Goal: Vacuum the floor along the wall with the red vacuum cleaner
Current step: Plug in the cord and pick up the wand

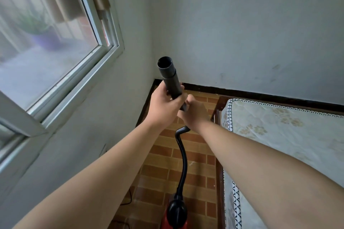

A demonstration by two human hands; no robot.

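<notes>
The red vacuum cleaner [175, 215] stands on the brick-patterned floor [197, 156] at the bottom centre, only its red body and black top showing. Its black hose [183, 160] curves up to a dark tube [168, 74] held in the air, open mouth pointing up toward the corner. My left hand [164, 107] grips the tube's lower part. My right hand [193, 113] grips the hose end just below it, the two hands touching.
A white wall with a window [55, 46] runs along the left, and a dark skirting board [260, 95] lines the far wall. A bed with a patterned mattress [279, 135] fills the right. A thin black cable [128, 199] lies on the floor by the left wall.
</notes>
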